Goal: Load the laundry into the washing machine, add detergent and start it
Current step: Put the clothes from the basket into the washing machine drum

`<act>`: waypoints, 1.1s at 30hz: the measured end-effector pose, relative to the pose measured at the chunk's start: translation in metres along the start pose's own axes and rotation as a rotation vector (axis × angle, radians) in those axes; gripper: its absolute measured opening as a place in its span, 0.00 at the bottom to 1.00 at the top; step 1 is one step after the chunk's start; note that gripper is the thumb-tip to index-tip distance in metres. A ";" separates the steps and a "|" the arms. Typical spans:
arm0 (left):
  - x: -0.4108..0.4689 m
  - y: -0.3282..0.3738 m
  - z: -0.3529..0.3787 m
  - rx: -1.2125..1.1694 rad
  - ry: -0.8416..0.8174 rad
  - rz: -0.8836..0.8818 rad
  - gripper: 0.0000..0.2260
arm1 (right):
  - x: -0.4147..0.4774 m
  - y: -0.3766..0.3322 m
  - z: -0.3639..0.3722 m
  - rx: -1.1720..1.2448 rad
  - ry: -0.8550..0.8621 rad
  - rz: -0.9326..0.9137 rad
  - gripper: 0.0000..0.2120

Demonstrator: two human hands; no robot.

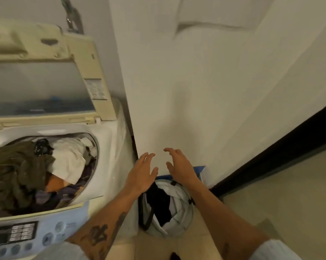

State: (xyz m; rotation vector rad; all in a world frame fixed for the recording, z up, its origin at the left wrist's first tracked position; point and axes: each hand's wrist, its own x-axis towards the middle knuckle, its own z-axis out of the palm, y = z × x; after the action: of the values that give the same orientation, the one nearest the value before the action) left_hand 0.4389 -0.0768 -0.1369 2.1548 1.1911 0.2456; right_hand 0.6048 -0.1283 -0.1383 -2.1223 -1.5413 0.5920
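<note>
Both hands (pixel 162 171) empty, partly hiding laundry basket (pixel 177 218) w/ dark contents.

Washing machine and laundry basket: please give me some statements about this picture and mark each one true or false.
1. The washing machine has its lid raised. True.
2. The drum is empty. False: clothes fill it, among them an olive garment and a white garment.
3. Both hands hold a shirt. False: the left hand and the right hand are empty, fingers spread, above the laundry basket.
4. The basket stands on the floor to the right of the machine. True.
5. The basket still has dark fabric inside. True.
</note>
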 end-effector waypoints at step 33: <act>0.140 -0.344 0.492 0.892 -0.467 0.053 0.33 | 0.010 0.397 0.551 0.212 -0.411 0.473 0.63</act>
State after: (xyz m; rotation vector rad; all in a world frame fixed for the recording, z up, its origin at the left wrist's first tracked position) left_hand 0.5049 -0.0586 -0.7497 2.7453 1.0581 -0.8862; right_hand 0.5909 -0.1697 -0.8163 -2.2970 -1.0829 1.3616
